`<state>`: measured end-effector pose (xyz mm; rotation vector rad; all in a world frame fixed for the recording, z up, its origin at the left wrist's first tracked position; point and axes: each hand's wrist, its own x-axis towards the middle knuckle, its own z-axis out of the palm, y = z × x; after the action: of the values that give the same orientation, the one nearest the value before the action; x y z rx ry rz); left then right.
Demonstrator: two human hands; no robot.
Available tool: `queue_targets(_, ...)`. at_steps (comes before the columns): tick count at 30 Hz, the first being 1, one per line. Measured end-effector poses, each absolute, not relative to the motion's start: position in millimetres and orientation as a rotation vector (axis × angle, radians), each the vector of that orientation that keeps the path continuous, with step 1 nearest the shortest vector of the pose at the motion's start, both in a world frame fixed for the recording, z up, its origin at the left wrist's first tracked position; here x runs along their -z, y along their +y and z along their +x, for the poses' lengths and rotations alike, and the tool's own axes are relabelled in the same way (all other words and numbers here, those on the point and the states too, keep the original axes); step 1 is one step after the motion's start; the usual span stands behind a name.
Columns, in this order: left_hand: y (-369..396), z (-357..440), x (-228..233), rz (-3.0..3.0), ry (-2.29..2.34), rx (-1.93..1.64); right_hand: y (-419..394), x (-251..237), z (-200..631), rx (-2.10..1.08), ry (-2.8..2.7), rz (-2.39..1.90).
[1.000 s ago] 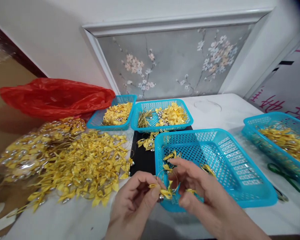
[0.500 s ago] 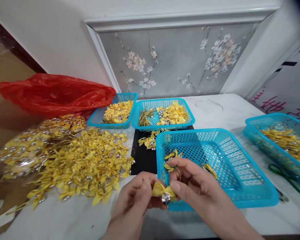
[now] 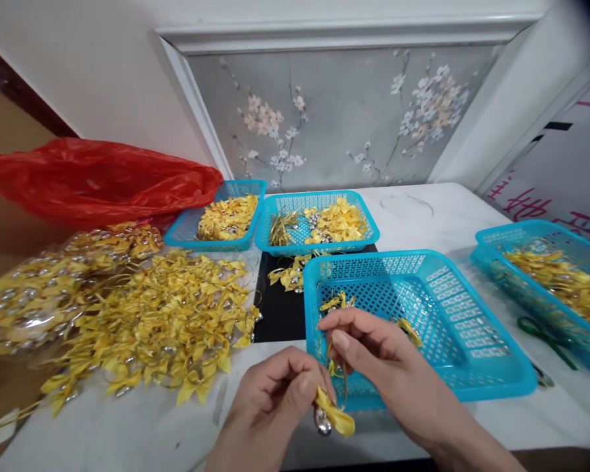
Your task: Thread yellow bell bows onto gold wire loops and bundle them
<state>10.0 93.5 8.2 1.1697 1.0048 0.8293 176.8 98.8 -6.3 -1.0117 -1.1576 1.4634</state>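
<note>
A yellow ribbon bow (image 3: 338,419) with a silver bell (image 3: 323,423) is pinched in the closed fingers of my left hand (image 3: 288,396). Thin gold cord loops up from the bow to my right hand (image 3: 371,351), whose thumb and forefinger close on it. Both hands are at the near left edge of a blue plastic basket (image 3: 491,390), where several more bows with bells (image 3: 338,301) lie. To the left of my hands spreads a large heap of yellow bows with bells (image 3: 167,321) on the white table.
Behind stand two blue baskets, one with bows and gold cords (image 3: 282,229), one with bows (image 3: 229,217). A red plastic bag (image 3: 103,183) lies back left. Bagged bows (image 3: 34,295) rest far left. At right are another blue basket (image 3: 545,229) and green-handled scissors (image 3: 545,337).
The bow has turned and tilted, its bell now lower in my left hand. My right fingers have moved off the ribbon and up along the cord. The view has shifted slightly.
</note>
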Motion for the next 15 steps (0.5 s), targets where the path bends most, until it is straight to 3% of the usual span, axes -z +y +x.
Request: queue_targets(15,93.9,14.1,1.2,0.877,0.885,-0.941,99.0,5.3,175.8,-1.501,-0.971,-0.882)
